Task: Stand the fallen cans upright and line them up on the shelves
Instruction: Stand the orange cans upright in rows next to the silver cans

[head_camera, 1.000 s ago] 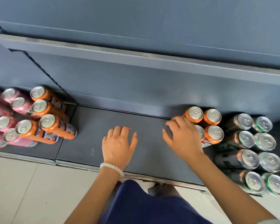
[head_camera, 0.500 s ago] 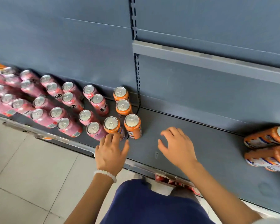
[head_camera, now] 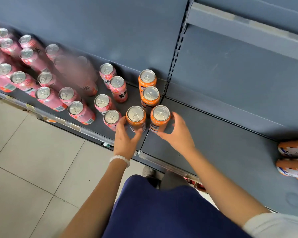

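Four orange cans stand upright in a cluster on the dark grey bottom shelf (head_camera: 213,143). My left hand (head_camera: 125,141) curls round the front-left orange can (head_camera: 136,114), fingers on its left side and thumb on its right. Beside it, my right hand (head_camera: 178,134) curls round the front-right orange can (head_camera: 160,112). Two more orange cans (head_camera: 150,93) (head_camera: 147,76) stand behind them, towards the back panel. Several pink cans (head_camera: 76,109) stand upright further left; some at the back are blurred.
At the far right edge are two more orange cans (head_camera: 292,149) (head_camera: 291,169). A slotted upright post (head_camera: 177,48) divides the shelf bays. An upper shelf (head_camera: 248,26) juts out at top right. Beige floor tiles (head_camera: 33,160) lie below the shelf edge.
The view has swung left from the right-hand group of cans to the orange and pink group. Both hands have moved forward from the bare shelf and closed round the two front orange cans.
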